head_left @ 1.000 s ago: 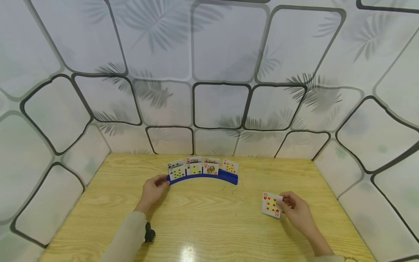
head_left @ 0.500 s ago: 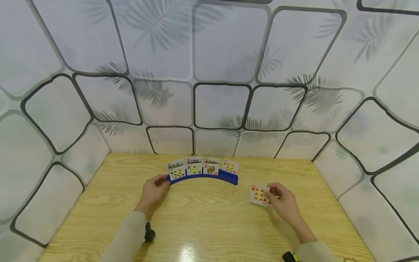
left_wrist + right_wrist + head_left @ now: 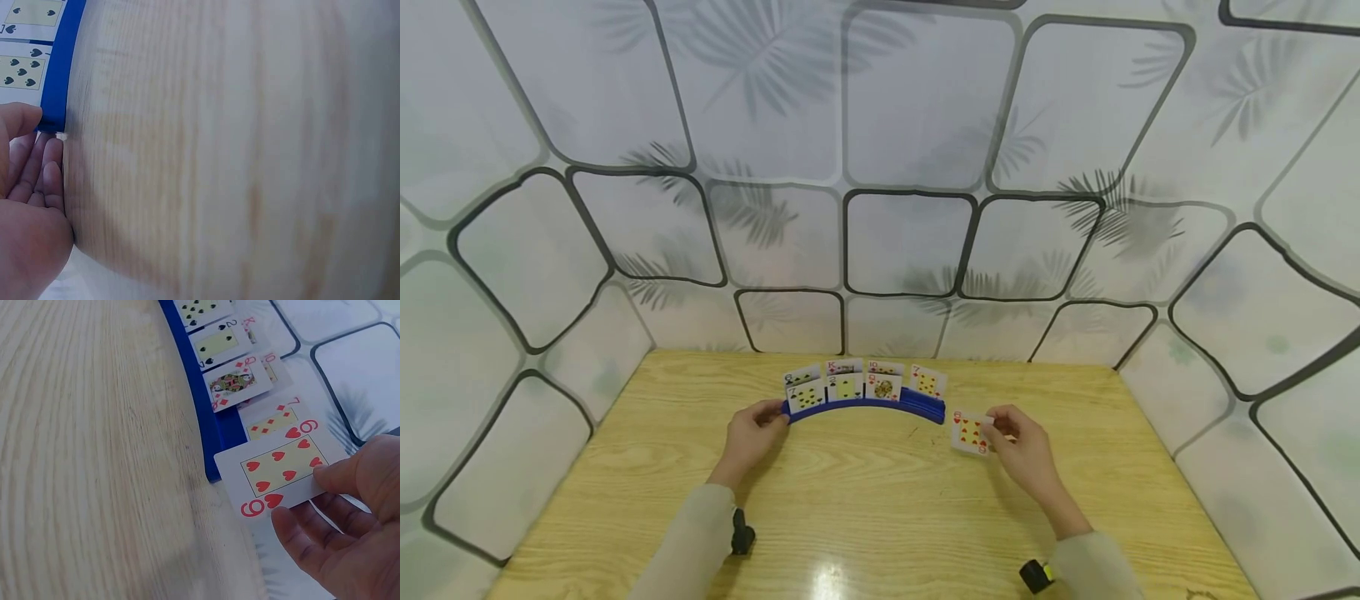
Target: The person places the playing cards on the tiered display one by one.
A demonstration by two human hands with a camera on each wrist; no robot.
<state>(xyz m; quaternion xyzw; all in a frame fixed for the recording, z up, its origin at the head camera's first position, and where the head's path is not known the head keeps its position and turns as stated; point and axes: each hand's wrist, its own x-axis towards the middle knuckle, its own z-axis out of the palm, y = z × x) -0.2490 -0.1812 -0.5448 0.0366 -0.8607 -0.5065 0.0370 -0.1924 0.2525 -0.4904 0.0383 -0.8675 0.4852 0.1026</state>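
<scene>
A curved blue playing card holder (image 3: 921, 407) stands on the table with playing cards upright in two rows. My left hand (image 3: 752, 437) pinches its left end, thumb (image 3: 22, 119) on the front and fingers tucked behind. My right hand (image 3: 1026, 458) pinches the six of hearts (image 3: 284, 467) by one edge, face towards me, just right of the holder's right end. In front stand the seven of spades (image 3: 806, 397), two of spades (image 3: 845, 386) and queen of diamonds (image 3: 883, 387). The seven of diamonds (image 3: 927, 382) is rightmost in the back row; other back cards are partly hidden.
The wooden table (image 3: 850, 508) has a light grain and runs back to a patterned wall covering (image 3: 895, 242), which also encloses both sides. Black devices are worn at the left wrist (image 3: 742, 533) and right wrist (image 3: 1037, 575).
My right hand has carried the six of hearts leftward and away from me, closer to the holder's right end. The left hand and the holder have stayed in place.
</scene>
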